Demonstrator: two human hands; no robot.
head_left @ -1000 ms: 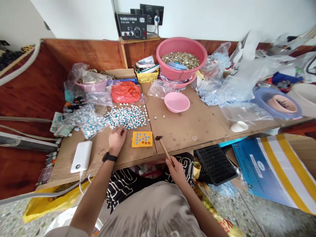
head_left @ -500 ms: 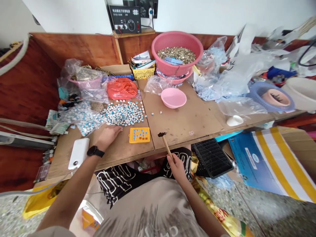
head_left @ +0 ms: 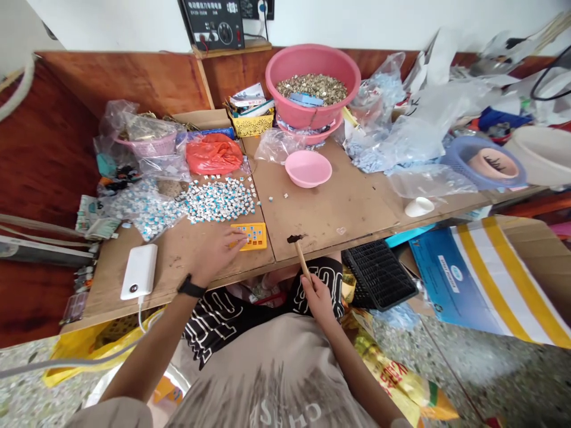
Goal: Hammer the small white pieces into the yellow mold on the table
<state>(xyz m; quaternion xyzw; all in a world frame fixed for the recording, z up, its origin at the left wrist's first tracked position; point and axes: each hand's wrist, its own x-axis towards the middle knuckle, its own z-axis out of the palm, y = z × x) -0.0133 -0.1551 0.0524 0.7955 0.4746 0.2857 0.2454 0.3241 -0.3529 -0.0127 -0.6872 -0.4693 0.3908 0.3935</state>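
My left hand (head_left: 217, 252) is over the left part of a yellow tray (head_left: 263, 236), which holds several small blue-and-white pieces. Its fingertips are at the tray; whether they pinch a piece is too small to tell. My right hand (head_left: 319, 295) is wrapped round the wooden handle of a small hammer (head_left: 300, 254), whose dark head rests at the table's front part. Behind the tray a pile of small blue-and-white pieces (head_left: 218, 199) spreads over the cardboard surface. A pink bowl (head_left: 308, 168) stands to the right of the pile.
A white power bank (head_left: 139, 272) lies at the left front. Behind are a red bag (head_left: 214, 154), a yellow basket (head_left: 253, 125) and a large pink basin (head_left: 312, 116) of metal pieces. Plastic bags and a white cup (head_left: 419, 207) are at the right.
My left hand has moved right, from beside the pile onto the tray. My right hand still holds the hammer in nearly the same place. The camera view has shifted slightly.
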